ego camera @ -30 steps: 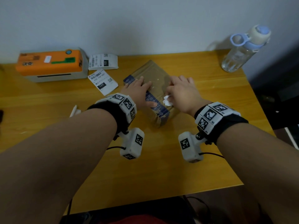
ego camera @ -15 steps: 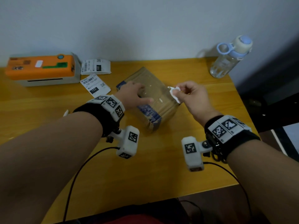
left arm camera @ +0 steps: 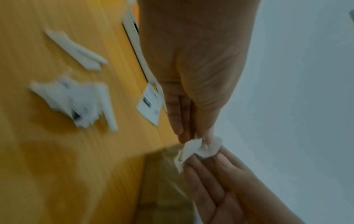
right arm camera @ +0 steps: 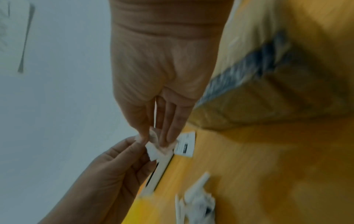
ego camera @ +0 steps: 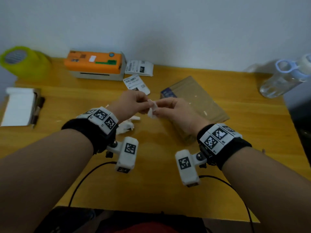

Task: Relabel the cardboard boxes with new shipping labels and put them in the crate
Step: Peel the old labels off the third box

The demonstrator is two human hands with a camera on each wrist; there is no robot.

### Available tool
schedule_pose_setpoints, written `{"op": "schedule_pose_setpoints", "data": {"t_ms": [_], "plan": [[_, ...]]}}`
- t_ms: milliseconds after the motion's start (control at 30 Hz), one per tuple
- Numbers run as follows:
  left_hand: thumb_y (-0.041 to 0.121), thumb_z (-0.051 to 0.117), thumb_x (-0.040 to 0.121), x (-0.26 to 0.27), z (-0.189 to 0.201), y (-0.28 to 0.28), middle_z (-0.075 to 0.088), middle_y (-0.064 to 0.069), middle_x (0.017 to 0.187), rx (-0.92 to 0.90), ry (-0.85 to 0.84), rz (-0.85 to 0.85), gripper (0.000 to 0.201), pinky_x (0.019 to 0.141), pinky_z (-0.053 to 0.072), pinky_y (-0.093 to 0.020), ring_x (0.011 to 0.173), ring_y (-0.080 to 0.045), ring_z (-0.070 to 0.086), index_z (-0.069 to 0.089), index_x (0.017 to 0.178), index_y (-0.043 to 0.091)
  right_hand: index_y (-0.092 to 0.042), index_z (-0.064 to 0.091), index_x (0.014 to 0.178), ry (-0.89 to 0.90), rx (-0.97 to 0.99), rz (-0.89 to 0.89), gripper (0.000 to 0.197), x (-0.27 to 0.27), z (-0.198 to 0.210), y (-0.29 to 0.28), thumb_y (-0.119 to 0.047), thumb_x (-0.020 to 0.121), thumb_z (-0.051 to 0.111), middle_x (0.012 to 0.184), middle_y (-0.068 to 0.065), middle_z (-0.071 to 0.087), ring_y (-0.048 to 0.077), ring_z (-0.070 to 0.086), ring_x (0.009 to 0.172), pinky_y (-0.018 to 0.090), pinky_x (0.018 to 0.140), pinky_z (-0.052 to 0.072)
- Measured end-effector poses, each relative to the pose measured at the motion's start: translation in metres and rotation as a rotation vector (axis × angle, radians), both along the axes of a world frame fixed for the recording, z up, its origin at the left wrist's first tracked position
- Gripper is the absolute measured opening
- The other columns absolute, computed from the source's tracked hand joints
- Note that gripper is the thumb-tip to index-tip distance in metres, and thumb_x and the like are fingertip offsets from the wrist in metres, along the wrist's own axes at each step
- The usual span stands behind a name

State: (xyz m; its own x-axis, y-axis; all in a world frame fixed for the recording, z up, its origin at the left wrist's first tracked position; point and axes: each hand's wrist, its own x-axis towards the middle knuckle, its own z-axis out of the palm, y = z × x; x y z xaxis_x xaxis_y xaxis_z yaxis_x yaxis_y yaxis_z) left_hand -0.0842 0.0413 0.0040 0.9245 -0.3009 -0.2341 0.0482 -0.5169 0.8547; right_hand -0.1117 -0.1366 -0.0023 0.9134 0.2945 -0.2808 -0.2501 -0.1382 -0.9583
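A brown cardboard box (ego camera: 196, 101) with a blue printed strip lies on the yellow table, right of centre; its top is bare apart from small white paper flecks. Just left of the box, both hands meet above the table. My left hand (ego camera: 134, 103) and my right hand (ego camera: 170, 108) both pinch a small white scrap of torn label (ego camera: 152, 109) between their fingertips; the same scrap (left arm camera: 195, 150) shows in the left wrist view, and the scrap (right arm camera: 155, 145) in the right wrist view. Two printed shipping labels (ego camera: 136, 84) lie near the orange label printer (ego camera: 94, 63). No crate is in view.
A heap of torn label pieces (ego camera: 126, 126) lies under my left wrist. A stack of blank labels (ego camera: 18, 106) sits at the table's left edge, a green round object (ego camera: 23, 61) at the back left, a clear water bottle (ego camera: 284, 78) at the back right.
My right hand pulled the white scrap off the box and carried it left. My left hand left the box and came to pinch the scrap too. The head view swung left.
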Motion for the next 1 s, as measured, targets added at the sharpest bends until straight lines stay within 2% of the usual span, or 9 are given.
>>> {"op": "schedule_pose_setpoints", "data": {"t_ms": [100, 200, 300, 433, 600, 700, 800, 933, 1000], "plan": [[0.022, 0.062, 0.090, -0.004, -0.008, 0.030, 0.068, -0.004, 0.074, 0.164, -0.048, 0.075, 0.020, 0.056, 0.049, -0.014, 0.063, -0.004, 0.063, 0.067, 0.085, 0.004, -0.006, 0.062, 0.121, -0.013, -0.052, 0.126, 0.032, 0.005, -0.008, 0.034, -0.001, 0.090, 0.058, 0.109, 0.011, 0.068, 0.013, 0.064, 0.092, 0.019, 0.082, 0.054], [0.022, 0.061, 0.090, -0.008, -0.026, 0.047, 0.068, -0.011, 0.075, 0.302, -0.104, 0.165, 0.022, 0.066, 0.053, -0.035, 0.073, -0.023, 0.064, 0.065, 0.081, 0.002, -0.001, 0.050, 0.132, -0.026, -0.189, 0.076, 0.039, 0.013, -0.020, 0.060, -0.001, 0.093, 0.052, 0.106, 0.016, 0.065, 0.015, 0.064, 0.080, 0.025, 0.075, 0.057], [0.019, 0.062, 0.089, -0.006, -0.047, 0.056, 0.056, -0.008, 0.067, 0.407, -0.114, 0.258, 0.023, 0.062, 0.036, -0.029, 0.077, -0.026, 0.054, 0.066, 0.079, -0.001, -0.008, 0.038, 0.141, -0.010, -0.324, 0.026, 0.047, 0.018, -0.032, 0.061, -0.007, 0.095, 0.048, 0.116, 0.014, 0.057, 0.020, 0.066, 0.080, 0.041, 0.081, 0.057], [0.020, 0.054, 0.093, 0.002, -0.076, 0.055, 0.054, -0.008, 0.064, 0.585, 0.028, 0.146, 0.023, 0.056, 0.037, -0.026, 0.063, -0.022, 0.051, 0.064, 0.079, 0.004, -0.019, 0.041, 0.139, -0.011, -0.427, 0.064, 0.046, 0.018, -0.049, 0.046, -0.012, 0.094, 0.050, 0.114, 0.003, 0.056, 0.016, 0.066, 0.081, 0.038, 0.081, 0.057], [0.014, 0.045, 0.095, 0.018, -0.096, 0.052, 0.063, -0.014, 0.092, 0.869, 0.112, -0.035, 0.022, 0.077, 0.047, -0.034, 0.092, -0.029, 0.062, 0.063, 0.096, 0.002, -0.019, 0.047, 0.132, -0.011, -0.481, 0.074, 0.037, 0.018, -0.057, 0.035, -0.013, 0.095, 0.050, 0.101, 0.002, 0.060, 0.010, 0.064, 0.078, 0.032, 0.077, 0.057], [0.016, 0.049, 0.095, 0.022, -0.098, 0.054, 0.060, -0.013, 0.104, 0.950, 0.102, -0.104, 0.021, 0.087, 0.047, -0.036, 0.102, -0.029, 0.061, 0.056, 0.109, 0.003, -0.018, 0.051, 0.128, -0.054, -0.539, 0.087, 0.034, 0.025, -0.053, 0.035, -0.014, 0.095, 0.050, 0.104, 0.001, 0.060, 0.012, 0.060, 0.088, 0.025, 0.075, 0.050], [0.015, 0.056, 0.092, 0.025, -0.094, 0.055, 0.061, -0.014, 0.105, 0.914, 0.022, -0.125, 0.026, 0.072, 0.045, -0.034, 0.094, -0.029, 0.061, 0.047, 0.114, 0.004, -0.015, 0.050, 0.130, -0.101, -0.613, 0.102, 0.035, 0.038, -0.050, 0.042, -0.013, 0.094, 0.051, 0.122, 0.004, 0.056, 0.015, 0.053, 0.108, 0.023, 0.086, 0.043], [0.017, 0.050, 0.095, 0.029, -0.086, 0.060, 0.065, -0.012, 0.096, 0.934, 0.065, -0.280, 0.020, 0.078, 0.047, -0.030, 0.086, -0.024, 0.061, 0.065, 0.099, 0.004, -0.010, 0.045, 0.134, -0.170, -0.723, 0.133, 0.041, 0.068, -0.046, 0.062, -0.014, 0.094, 0.050, 0.139, 0.010, 0.043, 0.022, 0.045, 0.125, 0.028, 0.098, 0.041], [0.011, 0.045, 0.095, 0.027, -0.081, 0.065, 0.060, -0.011, 0.083, 0.891, 0.081, -0.289, 0.023, 0.066, 0.041, -0.023, 0.067, -0.017, 0.053, 0.066, 0.086, 0.008, -0.009, 0.043, 0.136, -0.157, -0.784, 0.150, 0.042, 0.086, -0.046, 0.071, -0.015, 0.095, 0.048, 0.141, 0.011, 0.038, 0.025, 0.042, 0.127, 0.031, 0.102, 0.037]]}}
